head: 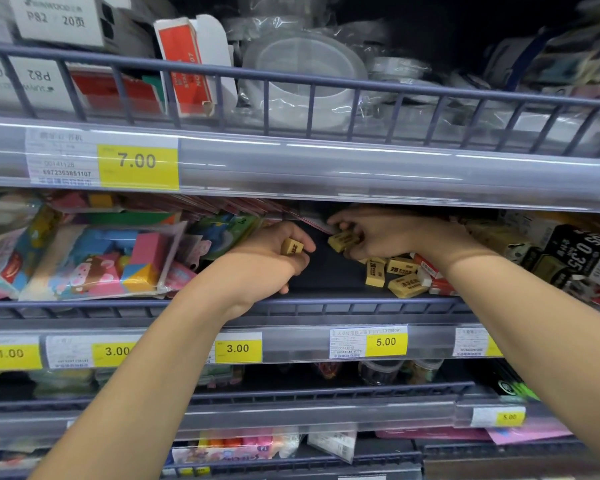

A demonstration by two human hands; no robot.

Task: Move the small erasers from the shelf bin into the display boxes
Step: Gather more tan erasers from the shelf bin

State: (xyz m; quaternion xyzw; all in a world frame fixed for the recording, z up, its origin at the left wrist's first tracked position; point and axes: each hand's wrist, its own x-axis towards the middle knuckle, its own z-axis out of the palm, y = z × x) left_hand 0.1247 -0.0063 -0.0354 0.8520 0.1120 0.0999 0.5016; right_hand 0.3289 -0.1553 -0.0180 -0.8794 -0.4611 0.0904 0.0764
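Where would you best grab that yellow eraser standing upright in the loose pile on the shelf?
Probably across the two long narrow sides of the upright eraser, pinched near its top and approached from the front above the shelf rail. It stands tall, its top free, while other erasers crowd its right side.

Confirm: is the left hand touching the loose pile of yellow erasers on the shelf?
Apart. The head view shows the left hand pinching one yellow eraser, with bare dark shelf floor between it and the loose pile.

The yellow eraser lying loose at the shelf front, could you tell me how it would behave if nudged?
The yellow eraser is a flat-sided block, so it would probably slide, not roll. It looks small, likely light. Neighbours touch it, so a nudge may shift them.
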